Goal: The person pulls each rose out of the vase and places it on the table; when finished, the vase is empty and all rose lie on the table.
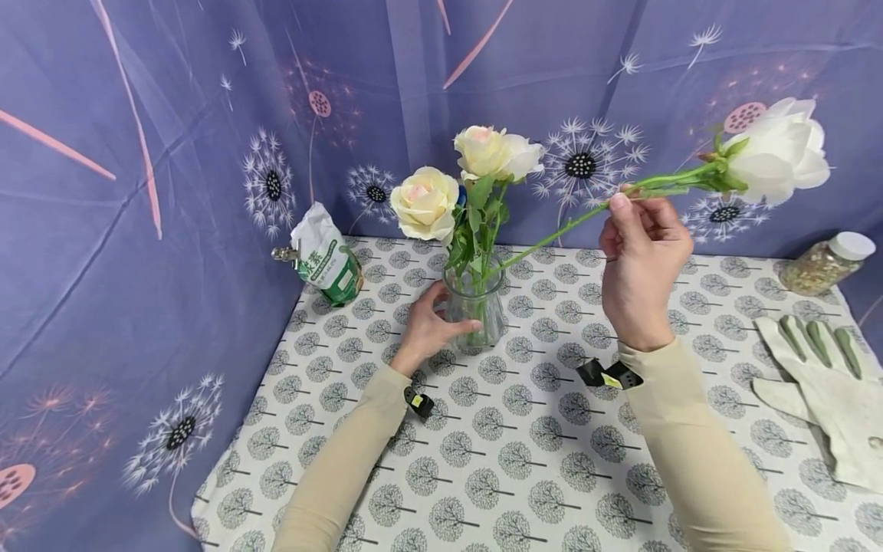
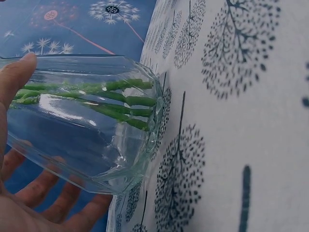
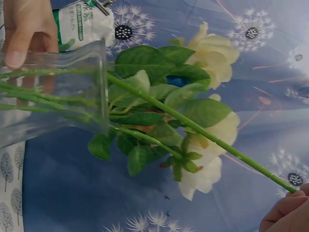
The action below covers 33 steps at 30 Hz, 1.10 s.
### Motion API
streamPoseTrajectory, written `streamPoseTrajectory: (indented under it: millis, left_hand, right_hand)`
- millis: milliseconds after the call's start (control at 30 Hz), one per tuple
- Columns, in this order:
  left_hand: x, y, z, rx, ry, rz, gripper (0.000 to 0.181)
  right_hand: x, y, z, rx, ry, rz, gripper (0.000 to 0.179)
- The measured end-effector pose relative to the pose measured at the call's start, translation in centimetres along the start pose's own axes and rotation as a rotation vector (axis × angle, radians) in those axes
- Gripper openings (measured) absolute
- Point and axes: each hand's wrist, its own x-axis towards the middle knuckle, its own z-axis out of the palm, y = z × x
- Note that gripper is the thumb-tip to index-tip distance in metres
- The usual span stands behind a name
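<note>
From where I stand, three roses (image 1: 483, 152) are already in the vase (image 1: 493, 326), the left hand (image 1: 433, 330) gripping it at eight o'clock. The right hand (image 1: 645, 264) pinches a white rose (image 1: 782, 157); its stem (image 1: 566, 228) enters the vase but slants toward two o'clock, not yet gathered in.

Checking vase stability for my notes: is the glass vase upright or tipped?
Upright: the vase stands mouth up, base on the tablecloth, with the left hand holding its side.

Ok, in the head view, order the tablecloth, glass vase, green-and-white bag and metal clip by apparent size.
1. Tree-print tablecloth
2. Glass vase and green-and-white bag: too alike to rank
3. Metal clip
</note>
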Motion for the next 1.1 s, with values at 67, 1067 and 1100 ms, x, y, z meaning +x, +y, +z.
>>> streamPoseTrajectory:
  millis: [67,1067,1100]
  left_hand:
    - [0.0,0.0,0.0,0.002,0.0,-0.005,0.094]
    - [0.3,-0.2,-0.1,0.018,-0.016,0.005,0.092]
    - [0.3,-0.2,-0.1,0.021,-0.015,0.004,0.092]
  right_hand:
    - [0.2,-0.4,-0.1,0.013,0.013,-0.01,0.005]
    - [3.9,-6.4,-12.9,-0.177,0.143,0.026,0.016]
    - [4.1,-6.7,-13.6,-0.225,0.138,0.047,0.015]
